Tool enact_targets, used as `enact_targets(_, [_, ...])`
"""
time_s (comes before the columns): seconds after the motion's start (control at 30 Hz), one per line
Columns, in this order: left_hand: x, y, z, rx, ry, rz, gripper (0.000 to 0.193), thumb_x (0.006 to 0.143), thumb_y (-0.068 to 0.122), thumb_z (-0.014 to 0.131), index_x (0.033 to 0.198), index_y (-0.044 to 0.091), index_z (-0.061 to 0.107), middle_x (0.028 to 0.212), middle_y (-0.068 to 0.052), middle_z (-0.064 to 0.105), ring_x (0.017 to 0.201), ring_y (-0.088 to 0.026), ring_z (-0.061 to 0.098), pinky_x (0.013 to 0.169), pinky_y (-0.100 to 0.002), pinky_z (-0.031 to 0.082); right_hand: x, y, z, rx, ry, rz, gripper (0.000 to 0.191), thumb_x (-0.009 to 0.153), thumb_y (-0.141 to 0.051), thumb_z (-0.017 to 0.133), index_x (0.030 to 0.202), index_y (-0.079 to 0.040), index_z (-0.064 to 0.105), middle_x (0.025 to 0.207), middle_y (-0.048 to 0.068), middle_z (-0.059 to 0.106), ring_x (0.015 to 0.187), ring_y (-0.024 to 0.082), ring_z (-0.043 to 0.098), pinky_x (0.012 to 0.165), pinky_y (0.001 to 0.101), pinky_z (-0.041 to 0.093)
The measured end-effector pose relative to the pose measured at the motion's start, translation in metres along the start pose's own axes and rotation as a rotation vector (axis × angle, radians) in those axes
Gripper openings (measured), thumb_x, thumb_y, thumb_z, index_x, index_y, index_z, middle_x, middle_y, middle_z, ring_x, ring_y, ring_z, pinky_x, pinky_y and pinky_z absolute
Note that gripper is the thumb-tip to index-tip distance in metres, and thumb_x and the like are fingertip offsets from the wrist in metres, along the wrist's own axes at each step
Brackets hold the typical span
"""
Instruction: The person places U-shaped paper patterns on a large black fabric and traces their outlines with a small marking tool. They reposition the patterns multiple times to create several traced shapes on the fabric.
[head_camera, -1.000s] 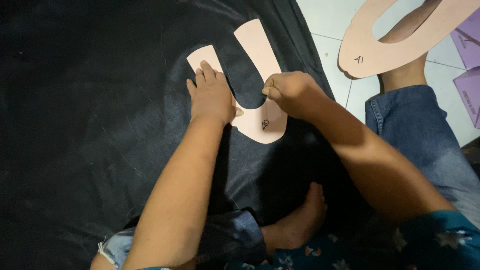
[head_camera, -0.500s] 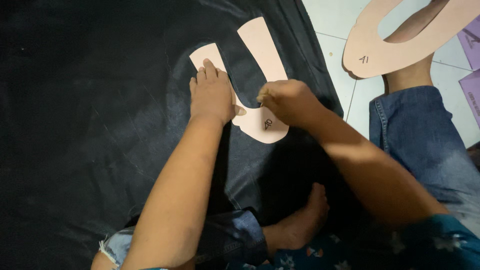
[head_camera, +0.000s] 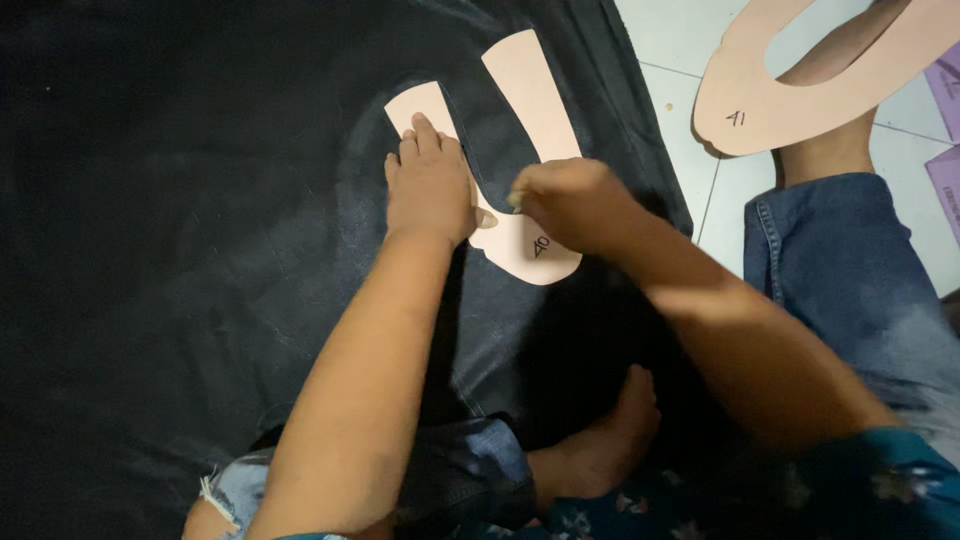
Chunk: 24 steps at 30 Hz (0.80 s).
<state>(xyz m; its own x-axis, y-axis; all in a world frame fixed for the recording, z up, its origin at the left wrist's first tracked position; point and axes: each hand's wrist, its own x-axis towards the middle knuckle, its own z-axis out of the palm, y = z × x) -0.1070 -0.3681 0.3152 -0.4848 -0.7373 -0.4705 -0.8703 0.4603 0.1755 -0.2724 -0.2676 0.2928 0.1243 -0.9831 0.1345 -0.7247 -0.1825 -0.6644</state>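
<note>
Seen from above, seated on the floor with a sheet of black fabric (head_camera: 200, 200) spread out in front. Flat on that fabric, near its right edge, a pale pink U-shaped paper pattern (head_camera: 530, 255) — two long arms pointing away, the curved base nearest the body, a small handwritten mark on the base. Left hand (head_camera: 430, 185) pressed palm down on the left arm of the pattern, fingers straight and together, pinning it to the cloth rather than gripping it. Right hand (head_camera: 575, 205) curled into a loose fist over the inner curve of the pattern, knuckles up, fingertips pinched together at the edge where the pink meets the black; something small may sit in that pinch, but too little shows to tell what, so the grasp cannot be called either way. Both forearms reaching in from the bottom of the view, the right one blurred. Beneath them, a bare foot (head_camera: 600, 450) tucked in on the dark cloth, and frayed blue denim at the knee (head_camera: 460, 470). To the right, the other jeans-clad leg (head_camera: 860, 290) stretched out over pale floor tiles (head_camera: 690, 60). Resting against that leg, well apart from the hands, a second, larger pink pattern piece (head_camera: 800, 90) of similar looped shape — also marked by hand. At the far right edge, a sliver of purple paper (head_camera: 945, 185).
</note>
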Motion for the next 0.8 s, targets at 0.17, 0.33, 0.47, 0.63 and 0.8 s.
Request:
enact_targets(0.17, [0.005,0.006,-0.002,0.060,-0.044,-0.018,0.105,0.067,0.045,0.094,0.144,-0.002,0.041,0.162,-0.031,0.019,0.150,-0.042,0.024,0.119,-0.055,0.028,0.005,0.022,-0.017,-0.296,-0.008,-0.040,0.023,0.101,-0.021,0.066,0.092,-0.001,0.072,0.081,0.015,0.072,0.073,0.034,0.070,0.067,0.0431,0.056])
enact_targets(0.33, [0.013,0.012,-0.003,0.157,-0.106,-0.035,0.106,0.068,0.037,0.095,0.146,-0.006,0.038,0.160,-0.036,0.019,0.149,-0.046,0.024,0.118,-0.053,0.030,0.030,0.029,-0.024,-0.169,0.024,0.071,0.020,0.102,-0.017,0.062,0.096,-0.002,0.074,0.089,0.017,0.074,0.081,0.037,0.071,0.073,0.0450,0.055])
enact_targets(0.47, [0.016,0.012,0.001,0.087,-0.053,-0.048,0.109,0.069,0.039,0.093,0.148,-0.007,0.033,0.160,-0.033,0.020,0.148,-0.044,0.026,0.117,-0.053,0.032,0.035,0.027,-0.029,-0.181,-0.066,0.168,0.021,0.099,-0.019,0.062,0.096,-0.001,0.074,0.092,0.018,0.074,0.086,0.038,0.070,0.077,0.0456,0.054])
enact_targets(0.63, [0.016,0.012,0.000,0.118,-0.016,-0.034,0.119,0.070,0.041,0.092,0.152,-0.012,0.024,0.161,-0.032,0.020,0.147,-0.043,0.027,0.114,-0.053,0.034,0.047,0.029,-0.029,-0.165,-0.023,0.180,0.022,0.101,-0.021,0.061,0.099,-0.003,0.074,0.095,0.016,0.075,0.089,0.036,0.071,0.080,0.0453,0.055])
enact_targets(0.8, [0.016,0.018,-0.008,0.236,-0.120,-0.030,0.125,0.066,0.041,0.094,0.152,-0.012,0.022,0.160,-0.033,0.018,0.148,-0.043,0.024,0.118,-0.055,0.026,0.054,0.039,-0.028,-0.208,-0.067,0.184,0.021,0.101,-0.020,0.061,0.100,-0.004,0.075,0.092,0.015,0.075,0.086,0.036,0.071,0.077,0.0463,0.054])
